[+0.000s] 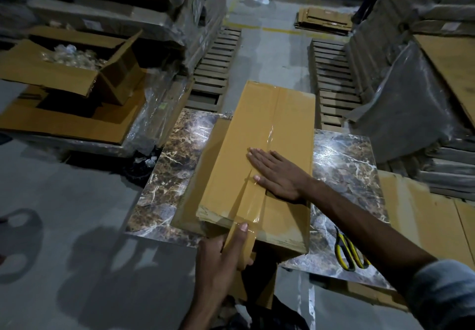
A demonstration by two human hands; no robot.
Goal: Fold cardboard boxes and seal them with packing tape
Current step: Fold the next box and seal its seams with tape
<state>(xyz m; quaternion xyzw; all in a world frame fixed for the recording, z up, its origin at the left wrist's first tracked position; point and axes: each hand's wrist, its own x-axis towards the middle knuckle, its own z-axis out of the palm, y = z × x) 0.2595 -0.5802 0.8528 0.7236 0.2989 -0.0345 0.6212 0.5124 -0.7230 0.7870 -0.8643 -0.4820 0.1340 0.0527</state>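
R hand (pixel 276 174): palm down on top of cardboard box (pixel 257 129), fingers straight and together, pointing left across centre seam, pressing on clear packing tape (pixel 273 130). Grip released, nothing held. Forearm in from lower right, grey-blue sleeve (pixel 442 291) at frame edge.

L hand (pixel 219 252): at box's near end, back of hand to cam, one digit straight up along tape strip folded over end face, tip at top edge. Grip released too, pressing only, no pinch seen.

Box: long, closed, lying lengthwise away from cam on marble-pattern counter (pixel 344 154), near end overhanging counter's front edge. Tape along full top seam, glossy, a few wrinkles mid-length.

Yellow/black-handled scissors (pixel 348 255) on counter, right of box, apart from it. Flat cardboard sheet (pixel 416 216) further right.

Room: warehouse, dim, concrete floor (pixel 64 188). Open carton (pixel 72 72) w/ plastic-bagged contents at left. Wooden pallets (pixel 216 64) beyond counter, both sides of aisle. Plastic-wrapped stacks (pixel 411 98) at right. Flattened cardboard pile (pixel 323 21) far back.
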